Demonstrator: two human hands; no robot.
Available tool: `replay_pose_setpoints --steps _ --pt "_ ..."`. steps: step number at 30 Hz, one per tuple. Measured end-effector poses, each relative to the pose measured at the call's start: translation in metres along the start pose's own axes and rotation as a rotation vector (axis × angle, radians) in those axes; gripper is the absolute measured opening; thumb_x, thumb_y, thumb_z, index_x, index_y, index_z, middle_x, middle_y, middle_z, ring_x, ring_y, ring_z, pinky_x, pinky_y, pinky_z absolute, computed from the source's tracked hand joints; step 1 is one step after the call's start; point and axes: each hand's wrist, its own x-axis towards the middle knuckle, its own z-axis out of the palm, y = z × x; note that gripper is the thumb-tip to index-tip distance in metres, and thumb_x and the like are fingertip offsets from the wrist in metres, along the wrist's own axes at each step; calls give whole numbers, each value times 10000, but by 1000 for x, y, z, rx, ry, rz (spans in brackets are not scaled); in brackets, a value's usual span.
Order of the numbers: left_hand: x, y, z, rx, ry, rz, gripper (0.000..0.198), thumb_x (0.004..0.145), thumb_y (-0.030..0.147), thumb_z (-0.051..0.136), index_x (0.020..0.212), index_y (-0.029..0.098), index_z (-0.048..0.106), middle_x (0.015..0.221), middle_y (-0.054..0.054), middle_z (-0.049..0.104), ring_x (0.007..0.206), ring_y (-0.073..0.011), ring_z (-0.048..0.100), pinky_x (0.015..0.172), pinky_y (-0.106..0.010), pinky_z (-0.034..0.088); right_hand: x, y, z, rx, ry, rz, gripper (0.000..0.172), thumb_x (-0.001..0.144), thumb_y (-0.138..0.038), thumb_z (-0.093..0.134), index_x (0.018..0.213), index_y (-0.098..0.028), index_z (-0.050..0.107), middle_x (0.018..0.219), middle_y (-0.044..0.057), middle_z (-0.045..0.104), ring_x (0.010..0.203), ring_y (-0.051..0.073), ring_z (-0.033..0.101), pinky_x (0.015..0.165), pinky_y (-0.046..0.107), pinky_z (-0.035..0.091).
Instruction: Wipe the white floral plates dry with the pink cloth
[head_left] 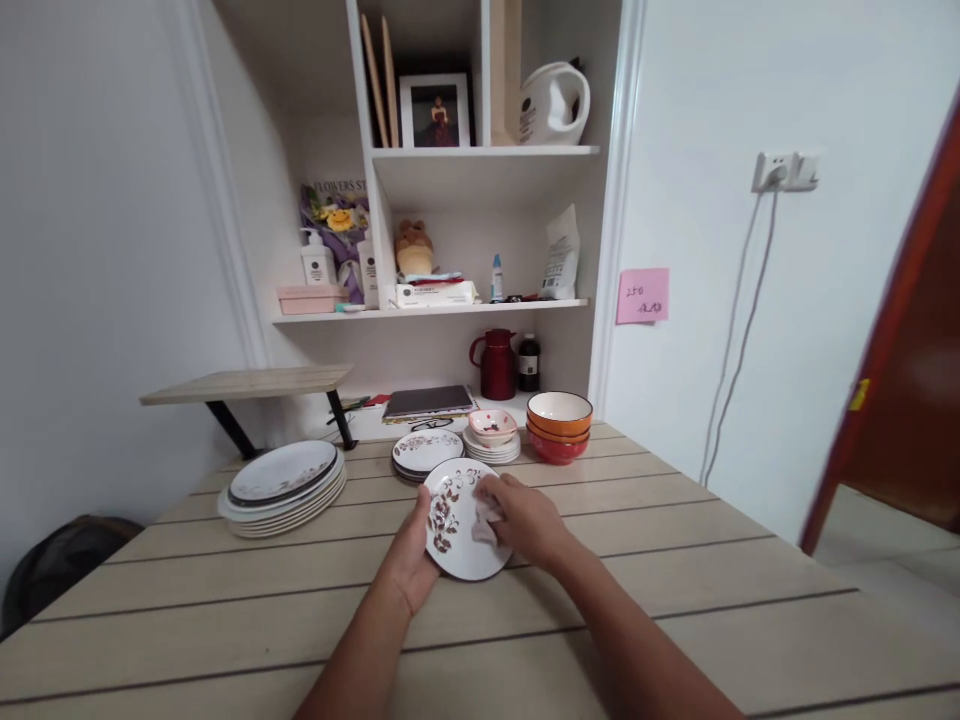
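White plate [460,522] in clamped, partly hidden left fingers [421,508]; cloth [486,526] in pinched right fingers [496,490].

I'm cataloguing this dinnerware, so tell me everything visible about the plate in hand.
The plate is round, white and smooth, apparently ceramic, with a thin dark rim and brown floral decoration, mostly on its left side. It is tilted, face toward the camera, in front of the stacked dishes. The left hand holds its left edge; the right hand holds a pale cloth against its face, hiding part.
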Motion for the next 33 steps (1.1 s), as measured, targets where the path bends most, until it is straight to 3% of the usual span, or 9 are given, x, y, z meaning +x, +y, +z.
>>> replay_pose_setpoints --steps 5,8,12,16,20,23,27,33 --pt "-3 -2 3 39 -50 -7 586 838 483 568 1299 122 550 1168 -165 689 1111 -274 630 1025 -403 415 13 -14 10 34 225 133 357 798 -193 556 1142 -291 565 1109 28 593 853 182 580 616 261 298" --pt "-2 -5 2 56 -54 -11 594 819 518 573 1269 131 576 1125 -160 708 1079 -276 645 1000 -406 432 18 -26 15 136 262 28 312 786 -174 579 1080 -276 590 1088 19 600 909 178 574 682 258 339" --pt "0 -7 -1 18 -66 -11 644 798 617 510 1253 168 586 1087 -139 724 1061 -273 652 973 -416 450 17 -42 20 284 196 -225 312 743 -158 630 1034 -261 584 1025 -4 623 945 170 547 750 248 355" --pt "3 -6 -7 -41 -25 -26 708 786 685 435 1250 172 587 1089 -143 722 1082 -279 643 973 -425 453 10 -49 19 277 81 -259 229 686 -147 645 891 -221 576 870 -17 618 791 151 528 649 234 319" --pt "8 -4 -14 -63 46 -23 726 809 672 413 1263 130 578 1122 -168 707 1119 -288 624 1002 -435 438 -2 -38 10 151 -146 -343 129 648 -148 636 736 -209 565 844 -21 615 752 143 517 589 232 261" --pt "13 -3 -19 -68 42 47 690 842 634 397 1297 139 553 1168 -164 689 1157 -283 603 1037 -448 409 -9 -17 3 23 -203 -194 114 643 -152 634 728 -214 591 893 -7 637 749 154 536 581 242 243" --pt "15 -3 -23 -27 35 72 659 843 591 460 1325 147 529 1216 -159 665 1199 -282 572 1075 -456 369 -8 8 -3 -75 -25 151 166 672 -125 597 809 -217 607 884 32 649 729 171 553 567 258 220" --pt "12 -5 -23 0 -42 7 676 831 544 535 1374 147 475 1254 -175 636 1211 -298 560 1105 -476 321 3 26 -6 -2 118 225 98 775 -165 506 839 -221 556 871 22 652 746 164 564 563 250 260"
